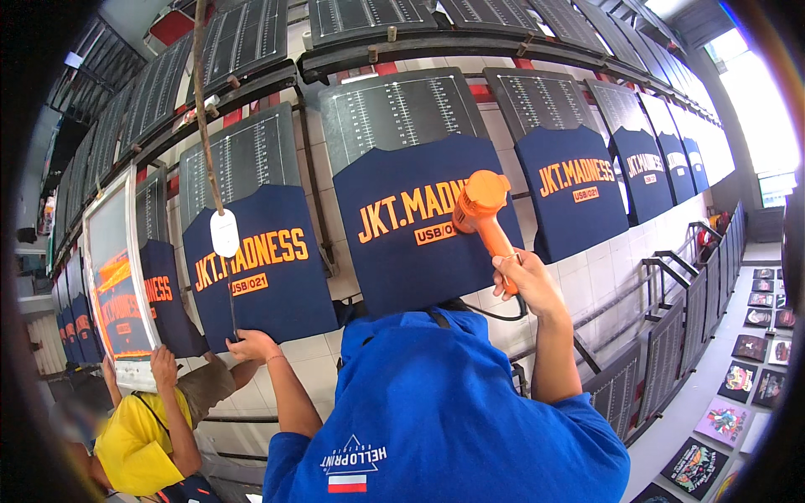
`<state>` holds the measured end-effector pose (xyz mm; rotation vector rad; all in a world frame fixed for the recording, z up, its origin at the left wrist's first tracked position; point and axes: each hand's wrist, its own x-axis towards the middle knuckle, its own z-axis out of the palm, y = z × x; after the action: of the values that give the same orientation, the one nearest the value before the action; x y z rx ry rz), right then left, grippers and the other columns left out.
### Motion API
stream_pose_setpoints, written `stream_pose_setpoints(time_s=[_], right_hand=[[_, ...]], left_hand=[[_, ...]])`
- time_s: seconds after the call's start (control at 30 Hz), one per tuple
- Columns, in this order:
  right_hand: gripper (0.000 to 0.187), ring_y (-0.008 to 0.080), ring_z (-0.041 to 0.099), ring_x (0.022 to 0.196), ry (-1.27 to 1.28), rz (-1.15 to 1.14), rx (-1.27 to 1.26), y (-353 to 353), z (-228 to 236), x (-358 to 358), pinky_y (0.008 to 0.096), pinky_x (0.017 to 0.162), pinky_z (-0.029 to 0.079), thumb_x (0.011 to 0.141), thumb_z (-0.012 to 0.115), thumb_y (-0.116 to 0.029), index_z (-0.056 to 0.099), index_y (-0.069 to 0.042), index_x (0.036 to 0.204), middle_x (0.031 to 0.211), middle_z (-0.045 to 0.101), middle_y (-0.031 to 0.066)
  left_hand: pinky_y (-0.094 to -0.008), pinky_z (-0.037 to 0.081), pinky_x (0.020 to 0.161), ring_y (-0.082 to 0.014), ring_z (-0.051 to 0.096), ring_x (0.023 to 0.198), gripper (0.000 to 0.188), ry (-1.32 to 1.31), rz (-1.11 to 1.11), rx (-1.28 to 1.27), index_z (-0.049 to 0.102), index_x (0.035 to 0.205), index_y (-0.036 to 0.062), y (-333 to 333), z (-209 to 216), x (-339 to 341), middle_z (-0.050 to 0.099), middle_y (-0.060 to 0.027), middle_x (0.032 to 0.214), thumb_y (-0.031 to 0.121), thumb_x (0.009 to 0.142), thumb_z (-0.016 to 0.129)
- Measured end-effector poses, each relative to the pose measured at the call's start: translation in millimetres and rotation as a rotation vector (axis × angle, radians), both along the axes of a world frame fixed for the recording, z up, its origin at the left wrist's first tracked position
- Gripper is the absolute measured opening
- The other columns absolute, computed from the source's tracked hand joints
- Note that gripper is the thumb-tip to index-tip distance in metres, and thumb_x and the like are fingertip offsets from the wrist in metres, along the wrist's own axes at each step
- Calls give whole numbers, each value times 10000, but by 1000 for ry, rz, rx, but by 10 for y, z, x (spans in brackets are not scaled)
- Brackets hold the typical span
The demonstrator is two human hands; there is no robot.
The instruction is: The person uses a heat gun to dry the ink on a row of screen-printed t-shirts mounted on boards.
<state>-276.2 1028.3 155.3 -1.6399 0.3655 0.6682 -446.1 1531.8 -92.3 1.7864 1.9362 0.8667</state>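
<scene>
My right hand (pixel 530 281) is wrapped round the handle of an orange hair dryer (pixel 484 197). Its wide round head is over a navy fabric panel (pixel 402 277) with orange print, covering part of the lettering. A black cord (pixel 503 316) trails from the handle. To the left, my left hand (pixel 256 346) is closed at the lower edge of another printed navy panel (pixel 293 277). Its fingers appear to pinch a thin dark cord (pixel 232 306) that runs down from a white oval fitting (pixel 224 233) on a hanging brown line.
More printed panels (pixel 574 189) lie on tilted black boards (pixel 402 105) along the rack. At left a person in yellow (pixel 138 448) holds a framed print screen (pixel 117 285). Black metal racks (pixel 620 386) stand at right, with printed samples (pixel 696 465) beyond.
</scene>
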Motion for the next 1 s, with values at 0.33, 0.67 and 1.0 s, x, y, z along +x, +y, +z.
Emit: stream_pose_setpoints(time_s=[0.33, 0.67, 1.0], right_hand=[[278, 102, 617, 587, -25, -42, 55, -231, -42, -103, 224, 496, 487, 946, 622, -280, 571, -16, 1017, 716, 594, 18], [233, 113, 598, 604, -40, 14, 212, -105, -249, -128, 245, 519, 492, 960, 589, -233, 554, -8, 1008, 729, 572, 31], [264, 125, 622, 602, 53, 51, 193, 467, -107, -252, 244, 499, 499, 938, 625, -219, 533, 8, 1038, 720, 590, 41]], left_hand=[[-511, 392, 1005, -462, 460, 1210, 516, 143, -44, -103, 375, 1465, 69, -32, 56, 13, 370, -323, 1371, 318, 1017, 433], [-435, 413, 1019, -405, 535, 1210, 513, 75, -486, -175, 494, 1321, -89, 1327, 126, -838, 552, -298, 1298, 328, 1030, 429], [-431, 406, 1009, -421, 537, 1191, 491, 219, -511, -3, 514, 1285, -89, 2311, 895, -1329, 569, -298, 1261, 325, 1040, 416]])
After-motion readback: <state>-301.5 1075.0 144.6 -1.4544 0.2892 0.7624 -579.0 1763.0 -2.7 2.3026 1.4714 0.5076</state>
